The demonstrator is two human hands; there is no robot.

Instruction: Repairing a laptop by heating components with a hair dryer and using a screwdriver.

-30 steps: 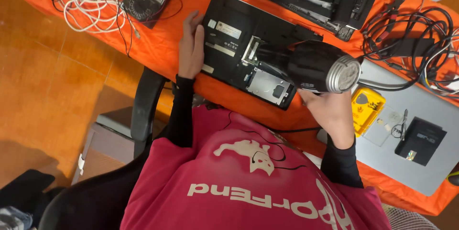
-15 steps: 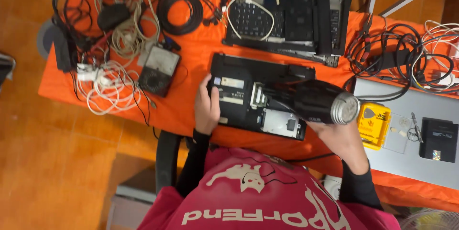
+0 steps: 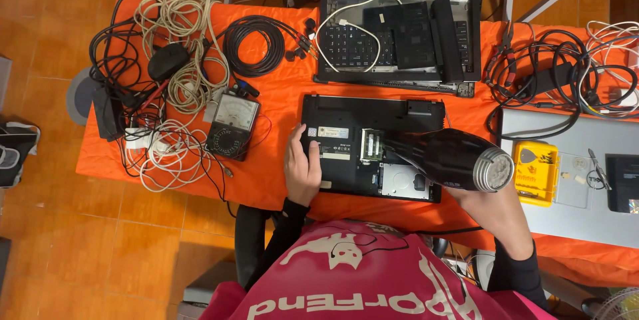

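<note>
Laptop (image 3: 346,142) lay base-up mid worktop (image 3: 266,173). Meter (image 3: 231,124) sat left of it. Left hand (image 3: 303,165) rested flat, fingers spread, on laptop's left edge. Right hand (image 3: 494,208) had its grip closed round a dryer (image 3: 452,158), nozzle over laptop's open bay. Yellow case (image 3: 536,171) right of laptop.

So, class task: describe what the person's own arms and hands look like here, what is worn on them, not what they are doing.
Both arms are covered by snug black long sleeves that end at the wrists. The left hand and right hand are bare: no gloves, and no rings, watch or bands that can be made out. Over the sleeves sits a pink top with white lettering and a small white figure printed on it.
</note>
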